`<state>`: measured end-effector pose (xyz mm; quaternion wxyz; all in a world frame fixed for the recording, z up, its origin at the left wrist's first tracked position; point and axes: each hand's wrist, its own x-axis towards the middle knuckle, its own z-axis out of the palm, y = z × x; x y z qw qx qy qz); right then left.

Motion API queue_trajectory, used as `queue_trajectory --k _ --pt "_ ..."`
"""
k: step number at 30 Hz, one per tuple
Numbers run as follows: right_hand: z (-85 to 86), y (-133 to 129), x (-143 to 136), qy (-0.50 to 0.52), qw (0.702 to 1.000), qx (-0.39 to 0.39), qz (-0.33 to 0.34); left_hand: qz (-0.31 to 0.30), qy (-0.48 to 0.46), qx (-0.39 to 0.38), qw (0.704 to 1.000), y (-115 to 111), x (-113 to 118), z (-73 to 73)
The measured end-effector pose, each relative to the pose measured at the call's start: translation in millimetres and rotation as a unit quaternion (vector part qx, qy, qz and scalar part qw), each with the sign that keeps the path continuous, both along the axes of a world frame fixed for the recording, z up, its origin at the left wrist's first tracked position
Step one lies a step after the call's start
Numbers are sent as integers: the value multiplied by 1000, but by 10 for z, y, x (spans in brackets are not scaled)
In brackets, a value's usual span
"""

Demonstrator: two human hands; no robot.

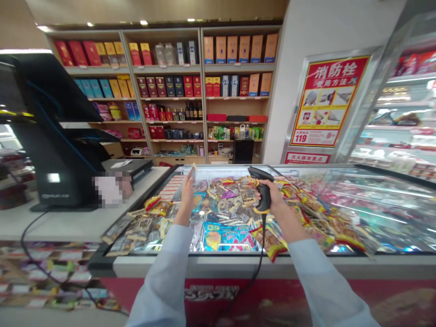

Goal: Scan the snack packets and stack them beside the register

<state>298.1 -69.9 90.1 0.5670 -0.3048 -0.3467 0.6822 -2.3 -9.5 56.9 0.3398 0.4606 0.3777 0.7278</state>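
My right hand (271, 195) is wrapped around the grip of a black and yellow barcode scanner (264, 200), whose cable hangs down over the freezer's front edge. In my left hand (186, 193) is a small snack packet (194, 170), held upright and seen nearly edge-on. Both hands are above the glass top of a chest freezer (153, 262). Many loose snack packets (235, 206) are heaped on that glass between and around my arms. Yellow and red packets (272, 240) lie beneath my right forearm, and brown-and-cream ones (138, 227) are left of my left wrist.
A black checkout terminal (61, 150) stands on the white counter (68, 225) at left, its cable trailing over the front. Shelves (163, 68) of boxed goods and bottles line the back wall. A framed red fire-hydrant poster (330, 100) and a stocked display case (405, 109) are at right.
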Motion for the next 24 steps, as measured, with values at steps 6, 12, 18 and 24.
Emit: queue_trajectory --k 6,12,18,24 --pt "-121 12 -838 20 999 -5 27 281 302 -43 910 -196 -988 13" --pt "-398 126 -1517 44 994 -40 92 391 495 -97 770 -273 -1451 -141" --pt "-749 287 -1883 57 990 -79 105 367 581 -198 699 -212 -1581 -489" --pt "-1098 416 -1928 81 985 -112 106 373 587 -173 697 -155 -1692 -578"
